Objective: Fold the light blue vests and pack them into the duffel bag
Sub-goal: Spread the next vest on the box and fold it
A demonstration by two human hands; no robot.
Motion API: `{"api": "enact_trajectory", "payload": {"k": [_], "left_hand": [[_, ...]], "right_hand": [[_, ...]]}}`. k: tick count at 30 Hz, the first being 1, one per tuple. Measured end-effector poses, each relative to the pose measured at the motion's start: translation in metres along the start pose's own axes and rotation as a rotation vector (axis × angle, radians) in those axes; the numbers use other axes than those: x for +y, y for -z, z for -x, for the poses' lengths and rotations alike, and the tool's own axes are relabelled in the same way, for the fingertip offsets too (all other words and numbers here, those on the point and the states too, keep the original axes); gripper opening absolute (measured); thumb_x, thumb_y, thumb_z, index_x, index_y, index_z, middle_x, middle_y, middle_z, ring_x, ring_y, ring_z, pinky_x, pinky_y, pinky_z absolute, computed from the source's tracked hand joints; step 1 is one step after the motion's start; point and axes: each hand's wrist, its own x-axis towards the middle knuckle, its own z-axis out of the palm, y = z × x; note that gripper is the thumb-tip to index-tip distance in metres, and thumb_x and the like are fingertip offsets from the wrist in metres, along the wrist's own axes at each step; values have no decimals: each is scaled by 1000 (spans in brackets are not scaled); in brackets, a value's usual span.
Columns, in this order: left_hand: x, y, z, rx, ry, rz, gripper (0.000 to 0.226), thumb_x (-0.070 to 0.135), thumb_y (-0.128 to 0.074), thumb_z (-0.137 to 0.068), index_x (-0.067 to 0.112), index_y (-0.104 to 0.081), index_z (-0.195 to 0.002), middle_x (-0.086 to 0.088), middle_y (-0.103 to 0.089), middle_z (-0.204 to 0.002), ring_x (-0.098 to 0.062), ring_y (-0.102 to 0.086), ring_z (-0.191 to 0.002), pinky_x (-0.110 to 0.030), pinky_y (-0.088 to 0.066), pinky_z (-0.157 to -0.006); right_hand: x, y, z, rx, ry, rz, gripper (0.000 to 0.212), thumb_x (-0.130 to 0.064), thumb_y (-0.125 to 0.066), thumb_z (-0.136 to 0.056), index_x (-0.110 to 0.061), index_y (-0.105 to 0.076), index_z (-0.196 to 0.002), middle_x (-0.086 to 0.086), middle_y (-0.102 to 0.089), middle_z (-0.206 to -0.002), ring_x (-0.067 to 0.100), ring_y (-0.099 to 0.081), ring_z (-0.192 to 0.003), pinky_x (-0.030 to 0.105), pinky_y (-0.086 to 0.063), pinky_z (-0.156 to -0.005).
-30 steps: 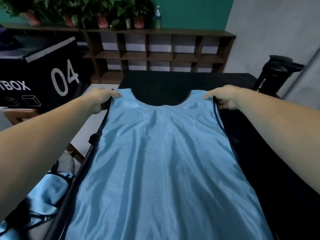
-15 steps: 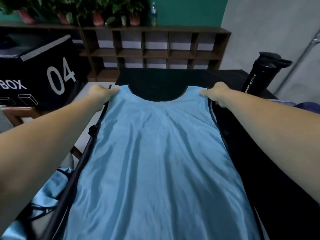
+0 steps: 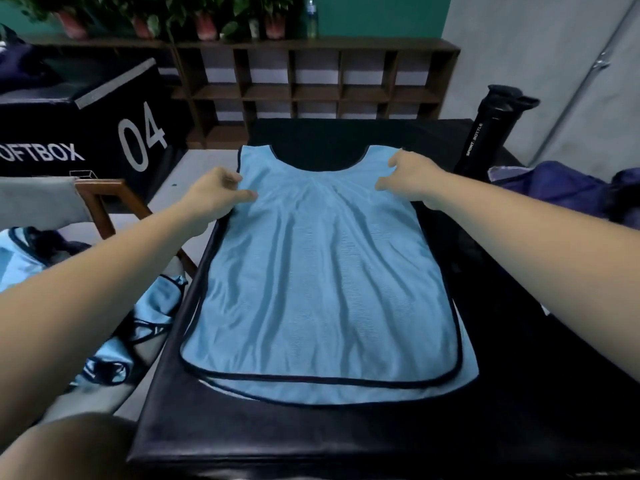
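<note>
Hands drawn back from strap tips: left hand (image 3: pixel 216 195) pinches the light blue mesh vest (image 3: pixel 322 278) at its armhole edge, right hand (image 3: pixel 408 178) pinches fabric just below its strap.

Head-worn view (wide-angle), forward-down, close over table (image 3: pixel 242 431).

Dark blue bag (image 3: pixel 568 188) cut off at right, heaped vests (image 3: pixel 152 306) at left

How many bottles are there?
2. A black sport bottle stands at the far right of the black table; a small clear bottle stands on top of the wooden shelf, beside the potted plants. More may be hidden.
</note>
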Motion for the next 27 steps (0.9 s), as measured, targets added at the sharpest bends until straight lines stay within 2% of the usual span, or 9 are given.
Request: {"api": "enact_trajectory", "payload": {"k": [3,5,8,12,17,19,22,24,27], "left_hand": [[-1,-4,49,5,-64,-50,54,45,-88,-86,23,-60,-127,4,-61,-122,-19,-62,-112,-33,-49,-88],[-1,-7,79,22,-141,-113,51,42,-88,-86,24,-62,-127,4,-61,-124,-19,-61,-116,-35,-52,-92],[1,-11,124,18,-206,-180,47,41,-86,-88,25,-64,-127,5,-60,-130,-15,-58,-120,-23,-44,-87],[3,-19,181,34,-268,-198,38,39,-87,-87,32,-68,-118,8,-57,-127,-9,-56,-119,-29,-42,-91],[-8,-19,238,62,-344,-226,29,33,-90,-84,35,-71,-106,14,-58,-114,-1,-57,-106,-10,-39,-84],[-17,-15,261,77,-378,-246,27,31,-91,-83,36,-72,-102,15,-58,-107,-4,-58,-104,-14,-41,-85],[-33,-6,293,108,-427,-275,28,25,-92,-82,37,-70,-96,15,-58,-99,-12,-58,-96,-28,-47,-84],[-44,1,308,115,-439,-278,28,23,-92,-82,34,-68,-90,12,-60,-94,-15,-60,-90,-35,-49,-82],[-62,11,320,54,-491,-352,19,37,-89,-87,35,-70,-89,14,-65,-94,-13,-64,-93,-45,-52,-83]], "right_hand": [[10,-12,45,-10,51,-9,69,-43,-76,-92,-18,-51,-151,4,-56,-147,25,-57,-129,40,-50,-107],[18,-19,77,-16,92,-26,62,-40,-76,-93,-20,-54,-148,2,-58,-142,23,-58,-125,38,-51,-103],[31,-23,119,-15,134,-50,54,-35,-75,-94,-23,-57,-143,-2,-60,-135,17,-59,-117,33,-48,-95],[52,-27,164,41,237,-13,48,-30,-74,-96,-21,-59,-141,-2,-61,-133,17,-59,-123,28,-43,-99],[80,-38,217,120,404,15,40,-27,-73,-97,-25,-62,-136,-9,-58,-127,16,-53,-126,31,-40,-107],[87,-48,237,151,483,10,35,-25,-73,-96,-26,-65,-130,-11,-58,-122,15,-53,-122,34,-40,-107],[90,-67,263,194,614,11,29,-23,-74,-97,-25,-68,-125,-10,-59,-119,18,-54,-119,41,-42,-106],[89,-80,275,215,693,-1,24,-23,-75,-98,-22,-71,-122,-8,-61,-115,20,-58,-113,40,-43,-103],[82,-96,288,215,809,5,18,-25,-77,-98,-18,-74,-114,-6,-61,-107,19,-57,-101,36,-44,-94]]}}
